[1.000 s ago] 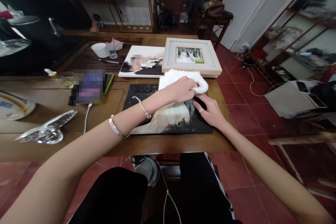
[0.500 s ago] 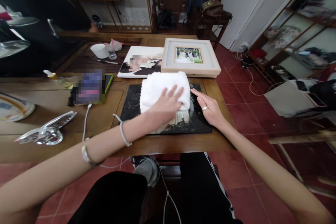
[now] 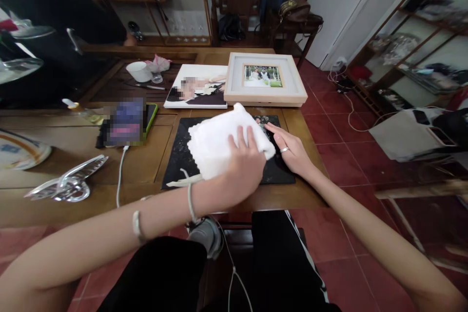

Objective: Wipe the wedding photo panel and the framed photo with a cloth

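A dark glossy photo panel (image 3: 179, 156) lies flat on the wooden table (image 3: 91, 156) in front of me. A white folded towel (image 3: 215, 141) rests on it. My left hand (image 3: 243, 165) lies palm-down on the towel's near right part, fingers stretched flat and pressing it to the panel. My right hand (image 3: 292, 153), wearing a ring, lies flat and open on the panel's right edge, fingertips beside the towel's corner.
Behind the panel stand a framed photo (image 3: 265, 83) and a canvas print (image 3: 197, 91). To the left lie a phone (image 3: 126, 119) with a cable, a glass ornament (image 3: 66, 185), a plate (image 3: 18, 151) and a white cup (image 3: 139, 70). Shelves flank a red tiled floor.
My left hand has drawn the towel from the panel's far edge toward me across the picture, spreading it flatter. My right hand has stayed on the panel's right edge.
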Demonstrator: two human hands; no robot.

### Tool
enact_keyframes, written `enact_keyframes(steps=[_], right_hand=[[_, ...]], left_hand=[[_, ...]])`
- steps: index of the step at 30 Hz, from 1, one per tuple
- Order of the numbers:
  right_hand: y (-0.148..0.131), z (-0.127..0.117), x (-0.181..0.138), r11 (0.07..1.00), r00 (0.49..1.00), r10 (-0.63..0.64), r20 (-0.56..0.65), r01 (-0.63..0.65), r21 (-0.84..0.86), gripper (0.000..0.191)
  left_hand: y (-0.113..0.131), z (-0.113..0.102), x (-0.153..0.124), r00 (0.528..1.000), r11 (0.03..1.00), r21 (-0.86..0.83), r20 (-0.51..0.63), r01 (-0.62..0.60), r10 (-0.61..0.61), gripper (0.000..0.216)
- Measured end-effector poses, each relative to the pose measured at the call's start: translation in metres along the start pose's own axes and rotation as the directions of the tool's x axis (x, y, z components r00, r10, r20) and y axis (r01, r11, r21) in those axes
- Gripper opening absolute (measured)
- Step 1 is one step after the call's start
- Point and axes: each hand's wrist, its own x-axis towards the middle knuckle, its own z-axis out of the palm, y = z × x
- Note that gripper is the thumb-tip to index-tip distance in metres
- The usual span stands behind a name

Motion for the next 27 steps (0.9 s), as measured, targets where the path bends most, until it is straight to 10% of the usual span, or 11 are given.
enact_keyframes(steps=[12, 22, 27], right_hand=[[-0.004, -0.002, -0.002, 0.999, 0.999, 0.016, -0.042, -0.014, 0.047, 0.043], [-0.003, -0.001, -0.001, 1.0, 1.0, 0.008, 0.0, -0.008, 0.002, 0.047], [-0.004, -0.002, -0.001, 1.0, 1.0, 0.008, 0.003, -0.008, -0.002, 0.045]], left_hand=[[0.05, -0.013, -0.038, 0.984, 0.979, -0.108, 0.018, -0.175, 0.177, 0.035], [-0.046, 0.009, 0.026, 0.982, 0.995, -0.098, 0.191, 0.016, 0.003, 0.039], [-0.067, 0.011, 0.022, 0.961, 0.978, -0.108, 0.193, -0.178, 0.197, 0.043]])
